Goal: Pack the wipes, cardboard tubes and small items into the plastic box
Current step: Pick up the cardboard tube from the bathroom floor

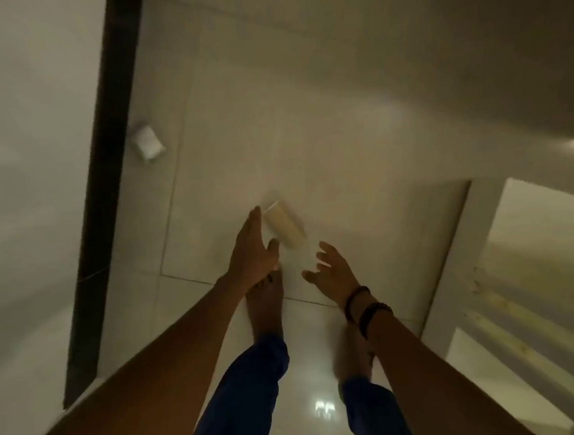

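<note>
View straight down on a glossy pale tiled floor (pixel 307 147), dim warm light, picture blurred by motion.

Pale beige cardboard tube (pixel 284 227) lies on its side on the floor tiles, one open end toward the upper left, long axis running down to the right. It sits just ahead of both hands, between them and closer to the left one.

Left hand (pixel 252 252): arm stretched forward, palm turned inward, fingers straight and together, thumb spread. Fingertips reach level with the tube's near end, just beside it; blur makes it unclear whether skin touches cardboard. Grip wide, nothing in it.

Right hand (pixel 331 272): fingers splayed and slightly curled, palm facing left toward the tube, near it but apart. Grip wide, nothing held. Dark bead bracelets (pixel 366 305) around the right wrist.

Two bare feet (pixel 265 308) on the tiles below the hands, legs in blue trousers (pixel 245 399). Left foot shows under the left hand; right foot partly hidden by the right forearm.

Small white boxy packet (pixel 147 144) lies on the floor to the upper left, well apart from the tube, close against a dark upright strip (pixel 104 183) edging a pale wall. Too blurred to identify further.

Pale stepped ledges (pixel 512 302) at lower right.
</note>
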